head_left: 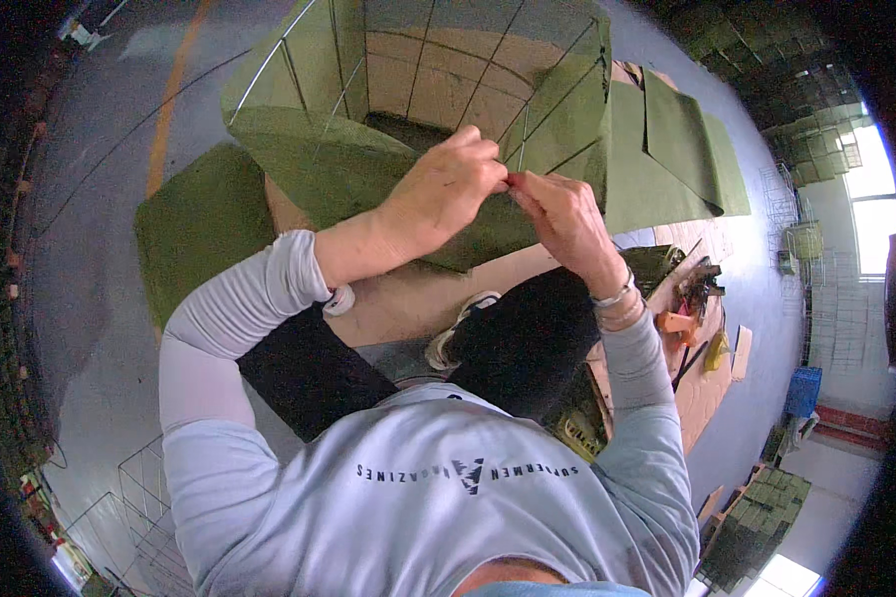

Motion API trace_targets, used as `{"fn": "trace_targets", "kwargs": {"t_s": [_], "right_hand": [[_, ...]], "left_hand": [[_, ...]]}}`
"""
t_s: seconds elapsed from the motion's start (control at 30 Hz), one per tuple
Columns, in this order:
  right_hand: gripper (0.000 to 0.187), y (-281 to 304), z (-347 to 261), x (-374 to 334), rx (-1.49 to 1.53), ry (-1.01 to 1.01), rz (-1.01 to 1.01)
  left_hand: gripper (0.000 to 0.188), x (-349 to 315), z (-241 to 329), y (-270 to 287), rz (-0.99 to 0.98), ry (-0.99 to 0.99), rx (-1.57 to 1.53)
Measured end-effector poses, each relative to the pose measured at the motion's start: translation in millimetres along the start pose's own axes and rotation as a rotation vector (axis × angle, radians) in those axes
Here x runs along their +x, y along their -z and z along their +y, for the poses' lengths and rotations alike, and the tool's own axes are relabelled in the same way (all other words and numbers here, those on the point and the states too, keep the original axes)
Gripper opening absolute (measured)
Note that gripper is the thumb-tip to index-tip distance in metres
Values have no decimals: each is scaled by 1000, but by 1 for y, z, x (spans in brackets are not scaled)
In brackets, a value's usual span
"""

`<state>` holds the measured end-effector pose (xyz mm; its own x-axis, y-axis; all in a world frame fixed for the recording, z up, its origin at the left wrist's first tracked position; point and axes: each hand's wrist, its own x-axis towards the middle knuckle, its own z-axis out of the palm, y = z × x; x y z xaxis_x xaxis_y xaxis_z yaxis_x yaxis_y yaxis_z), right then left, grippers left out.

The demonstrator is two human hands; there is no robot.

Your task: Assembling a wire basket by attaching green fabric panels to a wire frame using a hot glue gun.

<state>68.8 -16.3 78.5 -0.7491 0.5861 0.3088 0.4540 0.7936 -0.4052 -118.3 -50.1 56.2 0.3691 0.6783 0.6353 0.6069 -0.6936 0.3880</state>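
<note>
In front of me stands a metal wire frame (266, 65) with olive-green fabric (358, 164) draped over and around its rods. My left hand (446, 187) is closed in a pinch at the near side of the frame. Against its fingertips, my right hand (565, 214) pinches too, thumb and fingers pressed together. Whatever the two hands hold between them is too small and too covered by the fingers to make out. Behind the hands, thin rods of the frame cross the green fabric.
Cardboard (488, 274) lies under the frame. More green fabric (677, 139) spreads to the right, and another green piece (204, 219) to the left. At my right, an orange-handled tool (679, 326) rests on a board. Bare wire frames (144, 488) stand at the lower left.
</note>
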Motion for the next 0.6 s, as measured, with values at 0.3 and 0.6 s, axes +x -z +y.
{"fn": "trace_targets", "kwargs": {"t_s": [0.3,0.6], "right_hand": [[26,0,-3,29,166,-250,-236],[37,-60,-48,22,-267,255,377]], "left_hand": [[21,11,-27,21,-300,237,-92],[30,-57,-12,60,157,-137,501]]}}
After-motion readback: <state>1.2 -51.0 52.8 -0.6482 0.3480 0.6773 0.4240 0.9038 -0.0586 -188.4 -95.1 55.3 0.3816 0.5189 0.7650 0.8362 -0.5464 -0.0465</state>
